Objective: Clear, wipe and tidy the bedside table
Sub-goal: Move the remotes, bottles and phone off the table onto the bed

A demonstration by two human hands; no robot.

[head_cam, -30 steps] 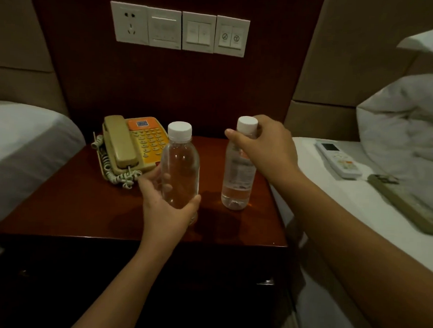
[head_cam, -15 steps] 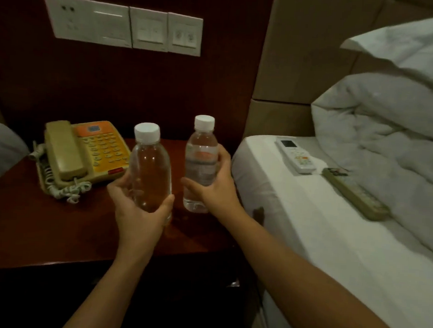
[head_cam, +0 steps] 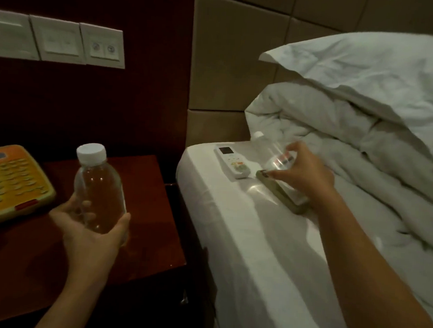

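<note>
My left hand [head_cam: 91,228] grips a clear bottle with a white cap [head_cam: 97,190], upright above the dark red bedside table [head_cam: 152,210]. My right hand [head_cam: 302,173] holds a second clear bottle with a red-marked label [head_cam: 273,154], tilted with its cap pointing left, low over the white bed [head_cam: 256,241]. An orange and beige telephone [head_cam: 11,183] sits on the table's left side.
A white remote [head_cam: 232,161] and a flat olive-green device [head_cam: 284,192] lie on the bed just under my right hand. A bunched white duvet and pillow [head_cam: 363,109] fill the bed's far right. Wall switches [head_cam: 61,40] sit above the table.
My right hand lifted the labelled bottle off the table and carried it right over the bed, tilting it. The view swung right. My left hand still holds its bottle.
</note>
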